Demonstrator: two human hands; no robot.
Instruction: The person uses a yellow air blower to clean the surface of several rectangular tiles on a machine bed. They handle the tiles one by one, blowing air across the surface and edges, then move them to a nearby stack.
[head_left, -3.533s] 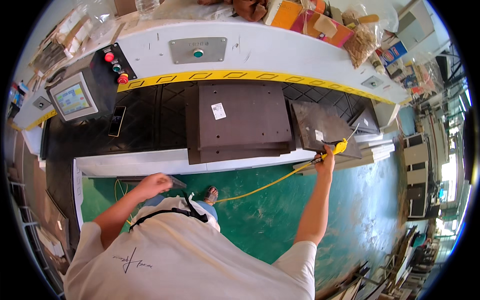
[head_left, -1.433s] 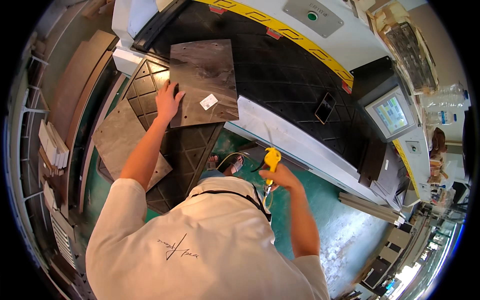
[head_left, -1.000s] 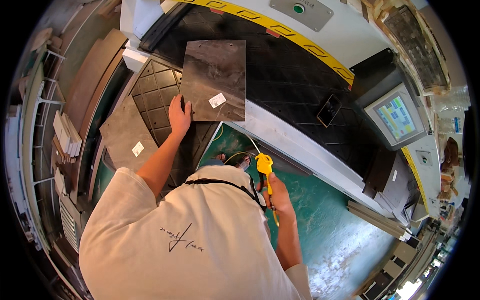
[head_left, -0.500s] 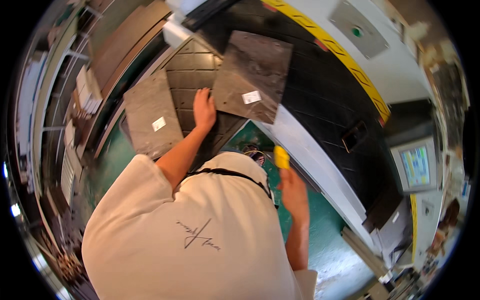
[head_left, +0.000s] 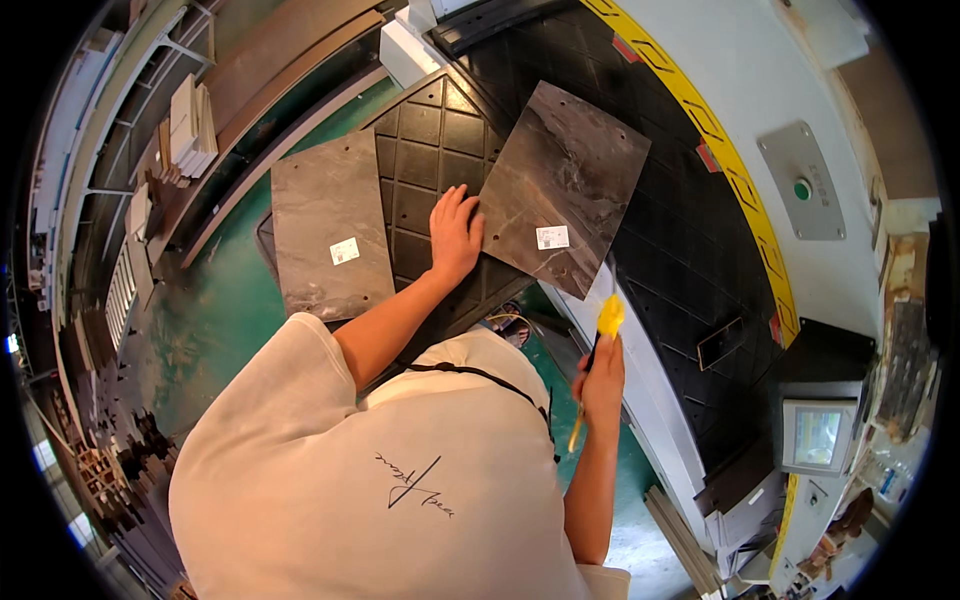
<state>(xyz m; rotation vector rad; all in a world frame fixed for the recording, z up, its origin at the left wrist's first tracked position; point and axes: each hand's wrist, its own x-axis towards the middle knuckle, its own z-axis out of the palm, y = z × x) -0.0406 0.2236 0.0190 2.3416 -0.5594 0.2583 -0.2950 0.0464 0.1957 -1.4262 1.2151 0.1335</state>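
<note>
My left hand (head_left: 457, 238) lies palm down, fingers stretched out, on the black grooved table (head_left: 418, 122) between two panels. Its fingertips are close to the left edge of a dark grey, stone-patterned panel (head_left: 575, 180) with a white label; whether they touch it I cannot tell. Left of that hand lies a second grey panel (head_left: 325, 215), also labelled. My right hand (head_left: 603, 385) is closed round a slim tool with a yellow head (head_left: 611, 316) and a dark body, held up near the lower corner of the right panel. A thin yellowish rod hangs below that hand.
The black bed of a large machine (head_left: 650, 290) stretches to the right, bordered by a yellow strip (head_left: 722, 150). A green button (head_left: 803, 188) and a screen (head_left: 818, 435) are on the machine's right side. Stacked boards (head_left: 190, 125) stand at the left. The floor (head_left: 225, 300) is green.
My right hand has lifted the yellow-headed tool up and right, nearer the right panel. My left hand stays between the panels. The whole view has shifted and turned a little.
</note>
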